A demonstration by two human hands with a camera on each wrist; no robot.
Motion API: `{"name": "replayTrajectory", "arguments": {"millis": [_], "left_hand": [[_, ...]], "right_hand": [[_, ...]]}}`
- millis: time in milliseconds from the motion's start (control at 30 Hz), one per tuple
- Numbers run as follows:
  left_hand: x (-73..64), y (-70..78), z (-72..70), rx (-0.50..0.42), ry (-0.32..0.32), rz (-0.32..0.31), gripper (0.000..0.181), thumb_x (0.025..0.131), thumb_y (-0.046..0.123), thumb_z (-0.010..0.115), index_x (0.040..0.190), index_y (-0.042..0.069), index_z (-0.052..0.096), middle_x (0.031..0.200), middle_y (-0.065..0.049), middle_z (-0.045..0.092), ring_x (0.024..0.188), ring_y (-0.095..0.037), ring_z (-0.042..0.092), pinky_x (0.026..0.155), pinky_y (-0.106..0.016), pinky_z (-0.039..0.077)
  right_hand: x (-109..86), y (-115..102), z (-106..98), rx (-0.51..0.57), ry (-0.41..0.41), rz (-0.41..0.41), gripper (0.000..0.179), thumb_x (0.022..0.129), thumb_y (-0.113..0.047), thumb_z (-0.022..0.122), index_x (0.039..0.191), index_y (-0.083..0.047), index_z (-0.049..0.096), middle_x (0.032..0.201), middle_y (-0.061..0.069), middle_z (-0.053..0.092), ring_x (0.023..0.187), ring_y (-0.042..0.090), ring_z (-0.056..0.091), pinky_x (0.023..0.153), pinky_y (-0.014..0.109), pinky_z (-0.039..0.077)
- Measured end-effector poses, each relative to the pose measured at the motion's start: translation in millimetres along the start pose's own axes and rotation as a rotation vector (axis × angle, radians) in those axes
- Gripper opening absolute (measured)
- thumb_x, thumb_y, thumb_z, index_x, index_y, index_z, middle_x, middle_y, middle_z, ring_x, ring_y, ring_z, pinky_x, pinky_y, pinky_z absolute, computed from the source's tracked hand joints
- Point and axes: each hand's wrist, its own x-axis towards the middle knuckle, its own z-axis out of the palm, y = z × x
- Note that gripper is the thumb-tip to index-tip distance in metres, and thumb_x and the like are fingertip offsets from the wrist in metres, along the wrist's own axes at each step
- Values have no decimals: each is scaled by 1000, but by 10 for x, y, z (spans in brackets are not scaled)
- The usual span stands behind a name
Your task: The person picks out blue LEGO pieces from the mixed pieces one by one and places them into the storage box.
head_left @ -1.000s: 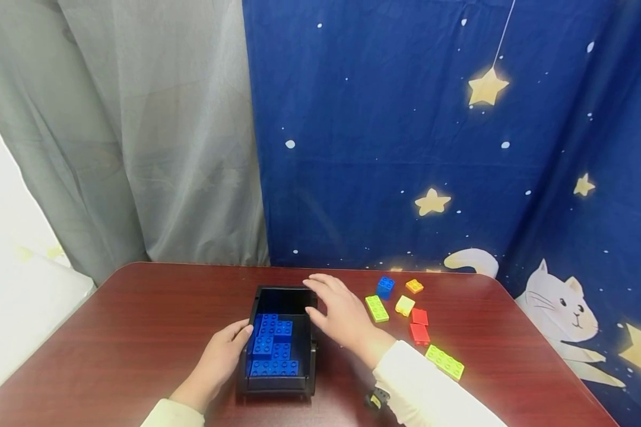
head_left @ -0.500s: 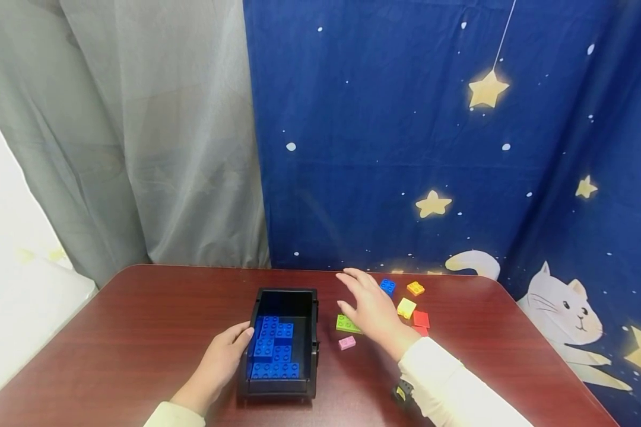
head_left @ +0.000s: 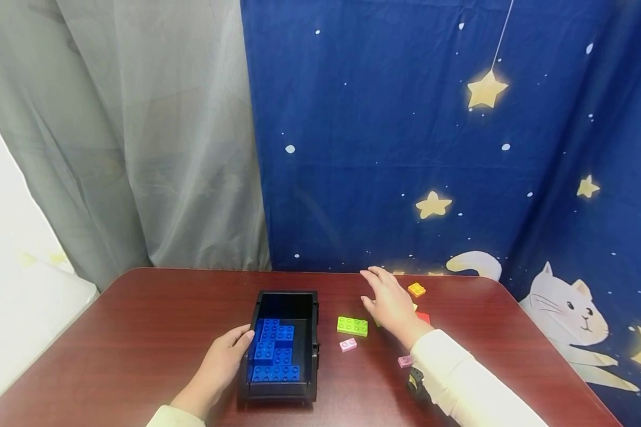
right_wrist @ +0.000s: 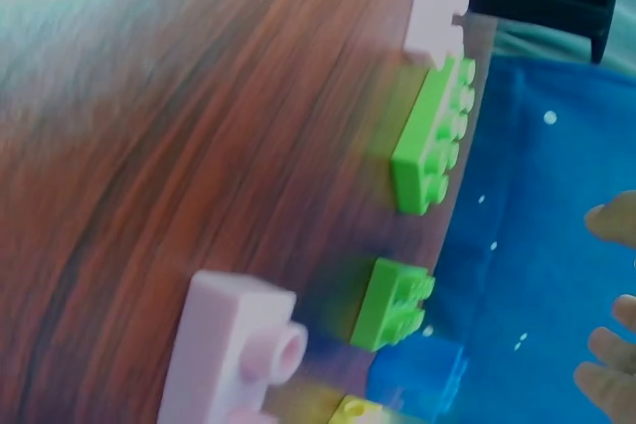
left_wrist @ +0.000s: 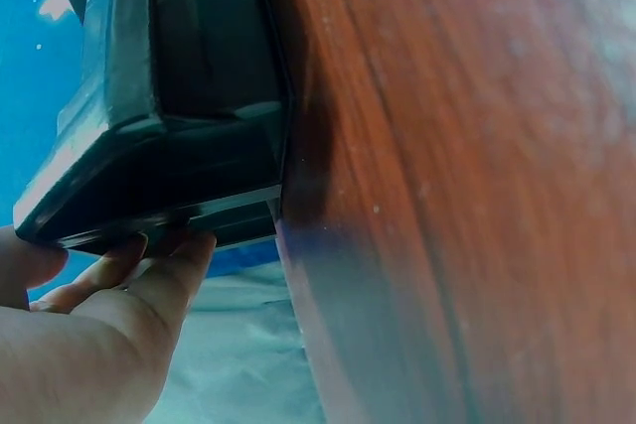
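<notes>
My left hand (head_left: 219, 365) grips the left wall of a black plastic bin (head_left: 278, 391), thumb at the rim. In the left wrist view its fingers (left_wrist: 174, 275) touch the bin's edge. Several blue toy building bricks (head_left: 275, 373) lie inside the bin. My right hand (head_left: 392, 305) hovers over loose bricks to the right, fingers apart and holding nothing. Under or near it, the right wrist view shows a blue brick (right_wrist: 412, 376), a green brick (right_wrist: 388, 307) and part of a yellow brick (right_wrist: 356, 411). The hand partly hides these in the head view.
Between bin and right hand lie a long lime-green brick (head_left: 352, 325) and a small pink brick (head_left: 348, 344). Another pink brick (head_left: 405, 361) sits by the right sleeve. An orange brick (head_left: 416, 289) lies farther back, a red brick (head_left: 423, 318) beside the wrist. Curtains hang behind the table (head_left: 165, 332).
My right hand has moved rightward from beside the bin to over the loose bricks, uncovering the lime-green and pink bricks near the bin. The left hand and bin have stayed in place.
</notes>
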Motion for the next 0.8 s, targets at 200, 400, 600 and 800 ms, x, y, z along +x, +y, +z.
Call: {"name": "replayTrajectory", "arguments": {"millis": [200, 400, 600, 800], "left_hand": [[5, -14, 12, -10, 10, 17, 43, 103, 21, 44, 135, -8, 49, 132, -27, 54, 125, -42, 49, 99, -55, 44], [5, -16, 17, -21, 7, 13, 44, 103, 21, 43, 135, -9, 48, 133, -27, 53, 125, -42, 49, 98, -54, 45], [3, -9, 18, -26, 2, 13, 45, 103, 22, 43, 136, -9, 47, 135, -27, 52, 127, -42, 46, 100, -55, 43], [7, -8, 13, -24, 5, 12, 44, 104, 21, 43, 136, -8, 47, 135, -27, 52, 128, -42, 46, 100, -55, 43]], "right_hand": [[31, 105, 39, -54, -18, 52, 56, 79, -16, 77, 131, -6, 58, 132, 16, 55, 123, 35, 52, 93, 52, 50], [83, 199, 82, -73, -71, 110, 57, 81, -16, 75, 132, -2, 56, 134, 22, 53, 124, 38, 50, 97, 54, 47], [126, 267, 105, -80, -149, 179, 59, 82, -16, 74, 135, 1, 52, 136, 25, 50, 126, 42, 47, 101, 57, 42], [158, 337, 133, -105, -178, 208, 58, 83, -15, 73, 134, 2, 52, 134, 26, 51, 124, 42, 49, 99, 56, 44]]}}
